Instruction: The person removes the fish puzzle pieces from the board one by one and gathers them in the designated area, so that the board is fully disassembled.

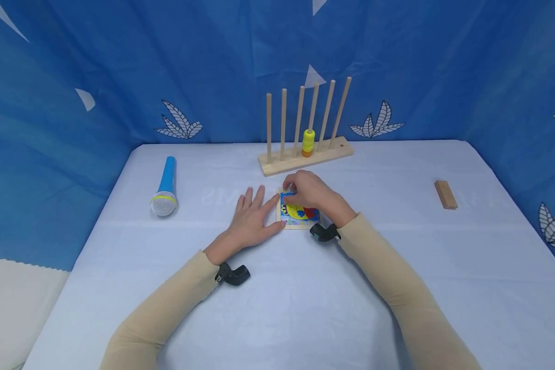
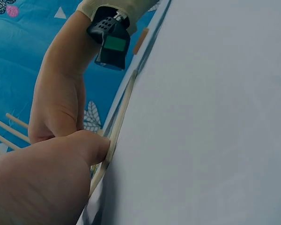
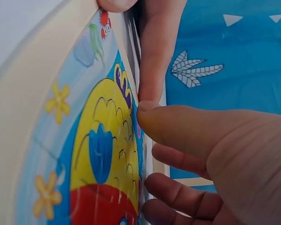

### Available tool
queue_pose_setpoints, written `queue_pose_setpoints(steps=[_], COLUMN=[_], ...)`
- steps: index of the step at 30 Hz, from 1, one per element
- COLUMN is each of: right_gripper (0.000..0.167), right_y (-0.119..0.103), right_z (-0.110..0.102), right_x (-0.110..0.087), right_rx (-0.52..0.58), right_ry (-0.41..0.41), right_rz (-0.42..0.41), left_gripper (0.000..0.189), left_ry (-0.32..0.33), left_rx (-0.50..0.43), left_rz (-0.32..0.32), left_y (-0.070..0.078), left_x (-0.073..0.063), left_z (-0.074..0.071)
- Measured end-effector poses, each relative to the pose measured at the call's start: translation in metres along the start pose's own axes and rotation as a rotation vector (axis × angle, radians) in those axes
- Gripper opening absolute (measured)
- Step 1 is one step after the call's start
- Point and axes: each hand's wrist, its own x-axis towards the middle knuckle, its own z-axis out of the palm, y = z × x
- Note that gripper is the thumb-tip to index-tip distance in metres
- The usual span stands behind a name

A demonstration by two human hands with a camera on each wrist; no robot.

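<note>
A small framed jigsaw puzzle [image 1: 300, 218] with a yellow and red fish picture lies flat on the table. My left hand [image 1: 252, 223] spreads its fingers at the puzzle's left side, index fingertip and thumb touching the pale wooden frame. Over the puzzle's upper part is my right hand [image 1: 310, 190], its fingers bent and its thumb on the picture. In the right wrist view, the thumb [image 3: 173, 124] touches the picture's edge beside the left index finger, and curled fingers [image 3: 180, 194] grip along the far side. The right hand hides part of the picture.
Behind the puzzle stands a wooden peg rack [image 1: 282, 167] with several upright rods; yellow and orange beads [image 1: 308, 143] sit on one. A blue toy microphone [image 1: 167, 177] lies at the left. A wooden block [image 1: 445, 195] lies at the right. Blue cloth [image 1: 222, 61] hangs behind the table.
</note>
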Motion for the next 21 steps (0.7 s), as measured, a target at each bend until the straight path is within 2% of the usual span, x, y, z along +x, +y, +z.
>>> queue_pose_setpoints(steps=[12, 21], right_gripper=[0.033, 0.033], right_y=[0.0034, 0.0069], right_z=[0.0050, 0.0063], right_x=[0.0000, 0.0038], right_rx=[-0.002, 0.011], right_ry=[0.034, 0.008], right_rz=[-0.036, -0.029], left_gripper=[0.077, 0.077], left_ry=[0.023, 0.026], left_rx=[0.006, 0.006], left_rz=[0.005, 0.005], left_y=[-0.0006, -0.0006], left_x=[0.0016, 0.0017], left_z=[0.0023, 0.0018])
